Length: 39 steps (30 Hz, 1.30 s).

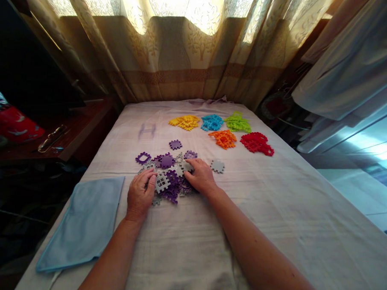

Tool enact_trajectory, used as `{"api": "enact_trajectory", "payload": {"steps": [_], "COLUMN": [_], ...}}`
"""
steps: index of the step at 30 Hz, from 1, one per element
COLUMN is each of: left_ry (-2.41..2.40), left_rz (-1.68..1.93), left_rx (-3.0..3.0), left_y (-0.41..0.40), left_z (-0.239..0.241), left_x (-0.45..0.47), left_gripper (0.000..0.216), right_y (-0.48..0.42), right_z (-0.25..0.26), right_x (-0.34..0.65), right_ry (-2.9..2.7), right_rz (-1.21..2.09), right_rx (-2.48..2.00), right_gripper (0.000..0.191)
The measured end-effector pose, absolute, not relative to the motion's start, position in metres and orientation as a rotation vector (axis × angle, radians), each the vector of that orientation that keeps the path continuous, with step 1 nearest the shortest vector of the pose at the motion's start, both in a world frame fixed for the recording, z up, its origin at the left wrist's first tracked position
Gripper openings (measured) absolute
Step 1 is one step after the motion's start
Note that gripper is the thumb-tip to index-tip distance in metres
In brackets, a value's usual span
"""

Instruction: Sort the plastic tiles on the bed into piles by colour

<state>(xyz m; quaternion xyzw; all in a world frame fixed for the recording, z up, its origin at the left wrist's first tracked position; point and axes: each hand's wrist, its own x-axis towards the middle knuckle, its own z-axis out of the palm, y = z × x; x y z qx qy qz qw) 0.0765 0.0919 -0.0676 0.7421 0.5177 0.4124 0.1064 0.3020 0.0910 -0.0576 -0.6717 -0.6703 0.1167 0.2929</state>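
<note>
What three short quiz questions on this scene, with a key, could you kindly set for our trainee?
1. Which two colours make up the mixed pile between the left hand and the right hand?
2. True or false: the blue pile lies between the yellow pile and the lime-green pile.
3. Which lies on the left hand's side of the mixed pile? A) red pile B) light-blue fabric C) orange pile

Key: 1. Grey and purple. 2. True. 3. B.

A faint purplish mark [147, 130] shaped like a capital letter H stands on the pale sheet [280, 218], toward its far left corner. The strokes are blurred, leaving it unclear whether this is a printed letter or part of a pattern; no other lettering is legible.
</note>
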Motion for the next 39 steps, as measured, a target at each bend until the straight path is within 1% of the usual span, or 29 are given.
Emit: {"api": "enact_trajectory", "payload": {"steps": [7, 11, 18, 24, 28, 30, 34, 39], "left_ry": [1.548, 1.548, 1.557, 1.557, 1.574, 1.607, 1.640, 1.576], "left_rz": [1.193, 1.185, 1.174, 1.169, 1.127, 1.045, 0.809, 0.660], "left_rx": [2.090, 2.068, 2.064, 2.092, 2.182, 2.272, 2.418, 2.484], "left_y": [0.091, 0.091, 0.091, 0.093, 0.094, 0.094, 0.091, 0.089], "left_z": [-0.067, -0.066, -0.065, -0.067, -0.071, -0.073, -0.073, -0.068], "left_x": [0.077, 0.077, 0.077, 0.076, 0.072, 0.069, 0.065, 0.060], "left_gripper": [0.034, 0.034, 0.034, 0.034, 0.036, 0.040, 0.057, 0.069], "right_y": [0.099, 0.097, 0.093, 0.094, 0.097, 0.097, 0.093, 0.091], "right_z": [-0.056, -0.053, -0.054, -0.046, -0.037, -0.036, -0.043, -0.051], "right_x": [0.322, 0.329, 0.325, 0.329, 0.365, 0.393, 0.439, 0.452], "right_ry": [-1.677, -1.768, -1.887, -1.942, -1.814, -1.709, -1.591, -1.634], "right_rz": [0.401, 0.338, 0.283, 0.261, 0.193, 0.175, 0.282, 0.354], "right_rx": [-1.744, -1.809, -1.879, -1.889, -1.910, -1.978, -2.118, -2.134], "right_gripper": [0.049, 0.042, 0.038, 0.042, 0.042, 0.041, 0.042, 0.041]}}
